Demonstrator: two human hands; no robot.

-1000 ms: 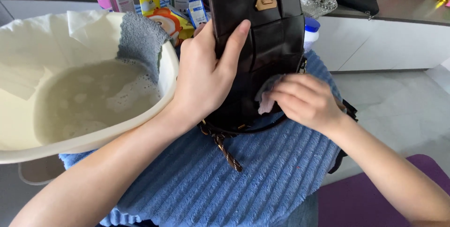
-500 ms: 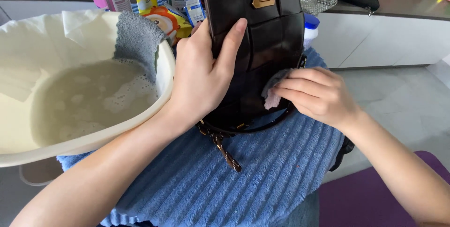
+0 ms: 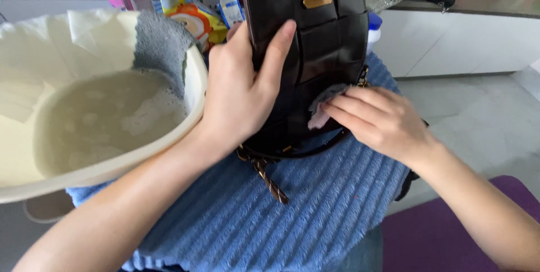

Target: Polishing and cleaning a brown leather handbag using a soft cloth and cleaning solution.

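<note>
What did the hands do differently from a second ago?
The right hand slid its small cloth slightly up and to the right along the black bag, still pressed to it. The left hand kept gripping the bag upright on the blue towel. The basin of soapy water stayed put.

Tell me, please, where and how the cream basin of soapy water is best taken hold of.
Probably by the rim, both hands on opposite sides, lifted level. The cream basin is wide and holds soapy water, so a one-sided grip could tip it. The near rim is free; a grey cloth drapes the far right edge.
</note>
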